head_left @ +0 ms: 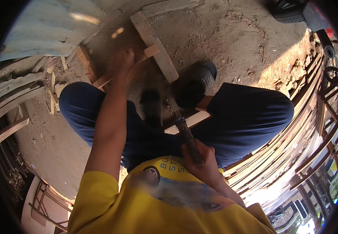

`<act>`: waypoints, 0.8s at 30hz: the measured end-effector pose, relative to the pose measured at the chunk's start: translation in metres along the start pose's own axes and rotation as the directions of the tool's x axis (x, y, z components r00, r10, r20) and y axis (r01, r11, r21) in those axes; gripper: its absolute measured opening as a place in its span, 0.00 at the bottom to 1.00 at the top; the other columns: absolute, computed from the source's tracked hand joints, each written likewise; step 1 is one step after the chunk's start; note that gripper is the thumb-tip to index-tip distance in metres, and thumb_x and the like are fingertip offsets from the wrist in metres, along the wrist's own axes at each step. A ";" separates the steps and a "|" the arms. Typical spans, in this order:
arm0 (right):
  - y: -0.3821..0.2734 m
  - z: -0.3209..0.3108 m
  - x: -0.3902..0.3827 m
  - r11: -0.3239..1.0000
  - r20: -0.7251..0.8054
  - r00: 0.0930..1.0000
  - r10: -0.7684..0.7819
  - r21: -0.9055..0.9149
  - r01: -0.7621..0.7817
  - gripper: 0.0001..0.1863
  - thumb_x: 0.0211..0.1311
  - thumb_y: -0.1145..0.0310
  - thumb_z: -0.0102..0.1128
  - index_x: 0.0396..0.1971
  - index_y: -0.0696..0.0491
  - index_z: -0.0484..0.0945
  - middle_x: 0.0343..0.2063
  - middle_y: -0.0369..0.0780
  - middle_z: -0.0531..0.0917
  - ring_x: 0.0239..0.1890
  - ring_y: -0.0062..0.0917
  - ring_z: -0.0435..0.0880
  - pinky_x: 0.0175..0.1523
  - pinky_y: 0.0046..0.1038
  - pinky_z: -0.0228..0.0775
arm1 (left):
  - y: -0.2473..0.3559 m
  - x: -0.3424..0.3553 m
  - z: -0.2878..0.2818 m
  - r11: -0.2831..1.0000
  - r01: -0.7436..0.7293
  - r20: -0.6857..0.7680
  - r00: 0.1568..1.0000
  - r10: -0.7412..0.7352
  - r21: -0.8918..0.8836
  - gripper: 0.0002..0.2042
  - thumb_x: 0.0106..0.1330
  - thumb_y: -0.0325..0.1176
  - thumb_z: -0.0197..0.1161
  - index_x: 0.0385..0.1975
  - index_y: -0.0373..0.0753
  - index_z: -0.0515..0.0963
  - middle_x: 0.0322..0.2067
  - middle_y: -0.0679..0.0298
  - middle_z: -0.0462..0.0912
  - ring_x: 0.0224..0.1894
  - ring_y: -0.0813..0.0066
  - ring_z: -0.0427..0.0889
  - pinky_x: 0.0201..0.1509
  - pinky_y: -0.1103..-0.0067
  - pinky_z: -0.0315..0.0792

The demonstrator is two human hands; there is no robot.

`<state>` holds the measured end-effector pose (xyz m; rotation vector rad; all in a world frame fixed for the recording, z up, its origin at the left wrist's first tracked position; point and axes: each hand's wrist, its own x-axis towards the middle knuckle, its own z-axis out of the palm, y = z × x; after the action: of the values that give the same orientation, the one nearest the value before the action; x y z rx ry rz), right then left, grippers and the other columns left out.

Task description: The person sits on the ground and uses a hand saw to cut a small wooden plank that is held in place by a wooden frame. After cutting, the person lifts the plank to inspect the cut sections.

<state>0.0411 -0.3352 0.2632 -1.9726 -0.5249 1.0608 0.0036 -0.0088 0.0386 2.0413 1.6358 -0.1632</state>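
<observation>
My left hand (pixel 123 59) reaches to the upper middle, fingers curled beside a narrow wooden strip (pixel 144 54); what they grip is unclear. The strip spans between a short board (pixel 87 62) on the left and a longer plank (pixel 164 64) lying on the dirt. My right hand (pixel 200 163) is closed round the dark handle of a long tool (pixel 186 132), held low between my knees with its slim tip pointing up. A pale wood piece (pixel 192 119) lies behind the tool.
Stacked timber (pixel 309 89) fills the right side; wood scraps (pixel 52 97) and boards (pixel 9 97) are on the left. A pale sheet panel (pixel 48 27) stands upper left, a dark wheeled object (pixel 313 21) upper right. My shoes (pixel 204 76) rest on the dirt floor.
</observation>
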 end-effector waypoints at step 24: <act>-0.002 0.008 0.054 0.987 0.156 0.988 0.003 -0.157 0.021 0.08 0.60 0.72 0.61 0.26 0.59 0.74 0.15 0.33 0.73 0.20 0.09 0.66 0.23 0.20 0.57 | -0.018 0.019 0.003 0.990 0.111 -0.080 0.990 -0.117 -0.082 0.27 0.63 0.52 0.46 0.31 0.31 0.82 0.34 0.44 0.82 0.40 0.48 0.82 0.47 0.60 0.75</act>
<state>0.0645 -0.2937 0.2358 -2.0316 -0.7215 1.2063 -0.0072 0.0093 0.0226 1.9218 1.7840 -0.0524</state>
